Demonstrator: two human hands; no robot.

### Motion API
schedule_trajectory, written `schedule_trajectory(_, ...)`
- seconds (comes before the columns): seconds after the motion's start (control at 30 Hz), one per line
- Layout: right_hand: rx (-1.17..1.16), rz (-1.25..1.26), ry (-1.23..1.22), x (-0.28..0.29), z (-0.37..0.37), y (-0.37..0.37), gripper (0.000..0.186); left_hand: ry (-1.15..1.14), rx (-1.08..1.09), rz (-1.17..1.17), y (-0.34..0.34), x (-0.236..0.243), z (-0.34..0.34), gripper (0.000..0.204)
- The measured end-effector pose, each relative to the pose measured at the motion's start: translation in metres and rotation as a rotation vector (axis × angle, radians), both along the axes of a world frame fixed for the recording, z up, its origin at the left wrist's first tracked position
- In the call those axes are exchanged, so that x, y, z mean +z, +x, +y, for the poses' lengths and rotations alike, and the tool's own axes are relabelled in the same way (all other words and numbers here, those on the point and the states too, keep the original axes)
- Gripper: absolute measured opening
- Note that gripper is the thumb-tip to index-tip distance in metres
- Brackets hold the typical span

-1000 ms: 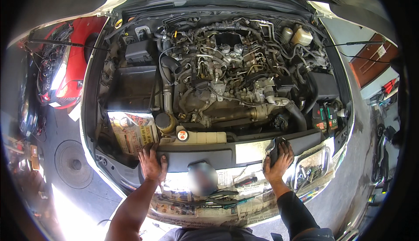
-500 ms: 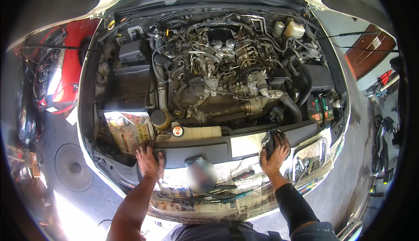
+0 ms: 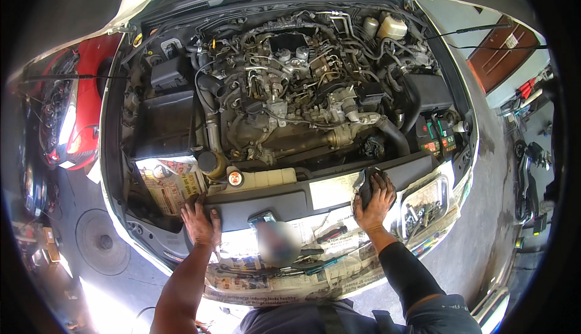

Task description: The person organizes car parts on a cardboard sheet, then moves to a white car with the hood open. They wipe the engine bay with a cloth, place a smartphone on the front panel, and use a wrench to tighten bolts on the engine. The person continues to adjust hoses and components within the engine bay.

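Radiator cover (image 3: 260, 204) is leaned on, likely for support: left hand (image 3: 201, 224), fingers spread; dark cloth (image 3: 364, 191) held under right hand (image 3: 374, 206).

Tools (image 3: 331, 233) and tray (image 3: 446, 193) on newspaper (image 3: 346, 247)

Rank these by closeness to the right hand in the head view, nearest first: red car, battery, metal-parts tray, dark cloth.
1. Dark cloth: touching, under the right hand.
2. Metal-parts tray: just to the hand's right.
3. Battery: ahead and to the right, in the engine bay.
4. Red car: far over on the left.
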State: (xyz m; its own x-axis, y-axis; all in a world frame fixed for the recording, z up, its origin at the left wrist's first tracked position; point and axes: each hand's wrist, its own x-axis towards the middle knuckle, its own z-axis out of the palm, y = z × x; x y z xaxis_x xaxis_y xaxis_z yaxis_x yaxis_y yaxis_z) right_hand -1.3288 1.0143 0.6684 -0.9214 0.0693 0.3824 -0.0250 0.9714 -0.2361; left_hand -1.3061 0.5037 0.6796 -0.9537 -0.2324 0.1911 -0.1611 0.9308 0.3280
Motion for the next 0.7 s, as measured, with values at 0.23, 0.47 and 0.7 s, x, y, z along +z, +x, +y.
schedule_trajectory(0.23,-0.008,-0.010,0.002,0.0012,-0.0007,0.0002,0.076,-0.001,-0.033,0.051,0.0007,-0.0030,-0.0017,0.065)
schedule_trajectory(0.47,-0.012,-0.023,0.000,0.0019,-0.0012,0.0007,0.076,-0.030,0.012,0.017,0.0006,-0.0052,-0.0007,0.064)
schedule_trajectory(0.7,-0.016,-0.024,0.001,0.0007,-0.0008,0.0010,0.076,-0.011,0.052,-0.062,0.0019,-0.0060,-0.0013,0.066)
